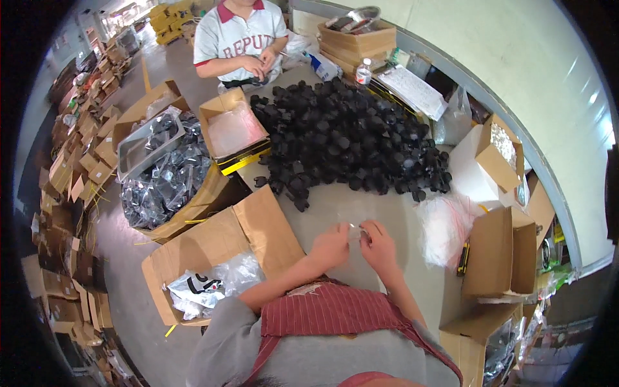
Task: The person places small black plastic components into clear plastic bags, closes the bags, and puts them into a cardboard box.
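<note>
My left hand (331, 248) is closed, pinching one edge of a small transparent plastic bag (354, 231) above the grey table (335, 205). From the other side, the fingers of my right hand (380, 248) close on the same bag. A small dark spot shows by the right fingertips, too little to make out. Beyond both hands spreads a big heap of small black plastic parts (351, 138). Right of my right hand lies a loose stack of transparent bags (440, 226), with a yellow-and-black box cutter (463, 259) at its edge.
An open carton (187, 255) with plastic bags stands at my left. Behind it is a large carton of bagged black parts (171, 187). A box (233, 129) borders the heap. Open boxes (500, 251) line the right. A co-worker (242, 42) handles something small across the table.
</note>
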The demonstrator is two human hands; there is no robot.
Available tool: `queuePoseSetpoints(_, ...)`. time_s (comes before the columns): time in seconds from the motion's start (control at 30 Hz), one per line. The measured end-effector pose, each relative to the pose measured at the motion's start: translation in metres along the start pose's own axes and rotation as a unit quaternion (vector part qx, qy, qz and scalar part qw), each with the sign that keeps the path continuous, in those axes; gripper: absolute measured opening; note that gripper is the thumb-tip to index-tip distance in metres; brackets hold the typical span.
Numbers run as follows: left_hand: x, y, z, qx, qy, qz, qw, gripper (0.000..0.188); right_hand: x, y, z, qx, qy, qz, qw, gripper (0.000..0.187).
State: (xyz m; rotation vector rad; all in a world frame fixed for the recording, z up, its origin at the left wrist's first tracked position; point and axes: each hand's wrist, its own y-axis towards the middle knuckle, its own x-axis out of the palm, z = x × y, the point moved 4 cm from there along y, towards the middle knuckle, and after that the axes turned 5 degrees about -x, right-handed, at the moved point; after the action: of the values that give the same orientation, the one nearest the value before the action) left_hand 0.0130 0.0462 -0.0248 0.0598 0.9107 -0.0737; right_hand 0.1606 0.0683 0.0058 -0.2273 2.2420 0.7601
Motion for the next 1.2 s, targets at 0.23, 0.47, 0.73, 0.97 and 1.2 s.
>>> queuePoseSetpoints(0.23,-0.059,0.011,-0.024,0.056,0.057,0.2,0.977,0.015,0.027,0.037,0.05,0.033,0.141,-0.147,0.978,0.043)
queuePoseSetpoints(0.47,-0.073,0.021,-0.094,-0.059,0.105,0.235,0.964,0.015,0.023,0.098,0.156,-0.01,-0.038,-0.011,0.999,0.062)
queuePoseSetpoints(0.73,-0.02,0.013,-0.071,0.029,0.265,0.116,0.957,0.025,0.036,0.082,0.182,0.101,-0.059,0.005,0.993,0.047)
queuePoseSetpoints(0.97,0.031,0.011,-0.083,0.051,0.308,0.046,0.949,0.04,0.022,0.022,0.153,0.297,0.331,-0.057,0.894,0.046)
queuePoseSetpoints(1.2,0.041,0.023,-0.076,0.077,0.261,0.076,0.959,0.046,0.014,-0.005,0.142,0.249,0.393,-0.159,0.871,0.04)
